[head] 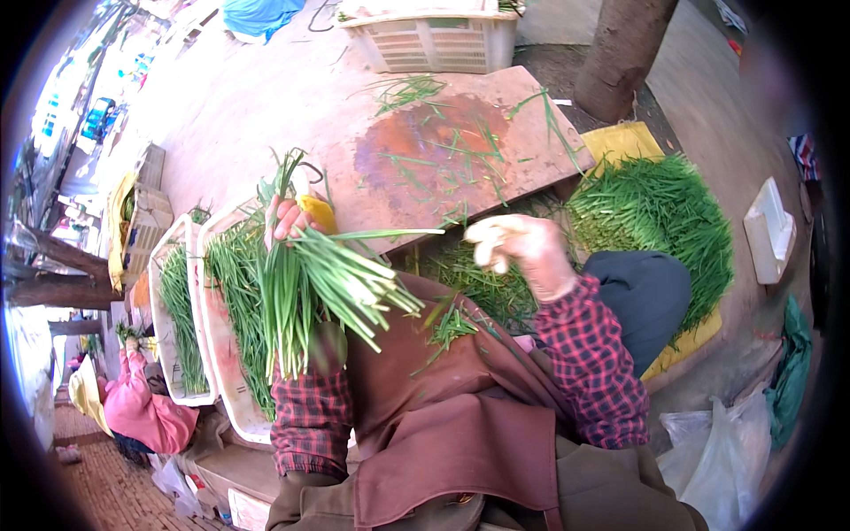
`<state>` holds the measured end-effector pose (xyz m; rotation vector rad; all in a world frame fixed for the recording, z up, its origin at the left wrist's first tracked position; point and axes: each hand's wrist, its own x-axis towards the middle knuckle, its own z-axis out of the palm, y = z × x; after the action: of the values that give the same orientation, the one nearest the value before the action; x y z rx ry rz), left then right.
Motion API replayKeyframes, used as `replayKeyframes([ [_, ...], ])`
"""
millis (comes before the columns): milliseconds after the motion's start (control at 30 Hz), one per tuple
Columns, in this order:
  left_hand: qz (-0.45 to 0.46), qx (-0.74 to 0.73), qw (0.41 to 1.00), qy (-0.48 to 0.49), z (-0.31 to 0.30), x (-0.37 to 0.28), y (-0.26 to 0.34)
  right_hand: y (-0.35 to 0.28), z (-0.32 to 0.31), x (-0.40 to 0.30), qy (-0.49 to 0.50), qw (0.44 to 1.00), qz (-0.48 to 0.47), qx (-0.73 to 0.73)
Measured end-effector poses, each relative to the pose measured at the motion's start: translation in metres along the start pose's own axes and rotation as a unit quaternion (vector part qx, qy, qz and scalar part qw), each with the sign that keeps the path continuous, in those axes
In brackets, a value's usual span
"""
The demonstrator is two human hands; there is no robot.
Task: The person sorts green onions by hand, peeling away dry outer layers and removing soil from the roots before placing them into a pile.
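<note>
My left hand (290, 218) is closed around a bunch of garlic chives (312, 279). The pale stem ends fan out toward my lap, and the green tips stick up past my fist. One long stem reaches sideways toward my right hand (521, 249), which is raised, blurred, with its fingers curled; whether something is pinched in them is unclear. Loose green scraps (453, 326) lie on my brown apron (398, 391). To the right, a large pile of chives (654, 232) rests on a yellow sheet (624, 141). Under the board's near edge are more trimmings (491, 282).
A stained board (451, 143) with scattered leaves lies ahead. White crates (229, 391) of chives stand at my left, near a person in pink (149, 415). Beyond are a plastic crate (431, 43) and a tree trunk (617, 60). Plastic bags (724, 445) lie at right.
</note>
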<state>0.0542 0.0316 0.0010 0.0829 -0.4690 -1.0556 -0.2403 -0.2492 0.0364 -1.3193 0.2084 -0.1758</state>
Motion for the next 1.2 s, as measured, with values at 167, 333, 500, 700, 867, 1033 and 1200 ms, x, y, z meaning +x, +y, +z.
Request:
replayKeyframes([
  [167, 0.091, 0.105, 0.978, 0.156, 0.000, 0.018, -0.016, 0.088, -0.046, -0.013, 0.184, 0.954, 0.010, -0.235],
  [333, 0.112, 0.187, 0.948, 0.233, 0.036, 0.030, -0.035, 0.009, 0.010, -0.009, 0.169, 0.965, -0.065, -0.189],
  [500, 0.124, 0.254, 0.920, 0.273, 0.056, 0.043, -0.052, -0.020, 0.042, 0.004, 0.102, 0.930, -0.195, -0.293],
  [700, 0.122, 0.326, 0.886, 0.307, 0.073, 0.053, -0.064, -0.039, 0.098, -0.012, 0.021, 0.923, -0.180, -0.341],
  [867, 0.145, 0.315, 0.886, 0.308, 0.059, 0.060, -0.064, 0.020, 0.112, -0.024, 0.003, 0.849, -0.267, -0.456],
  [1033, 0.163, 0.304, 0.867, 0.359, 0.055, 0.050, -0.063, 0.014, 0.084, -0.007, 0.106, 0.992, 0.070, -0.008],
  [1200, 0.142, 0.265, 0.895, 0.330, 0.045, 0.048, -0.061, -0.003, 0.080, 0.000, 0.127, 0.991, 0.029, -0.014],
])
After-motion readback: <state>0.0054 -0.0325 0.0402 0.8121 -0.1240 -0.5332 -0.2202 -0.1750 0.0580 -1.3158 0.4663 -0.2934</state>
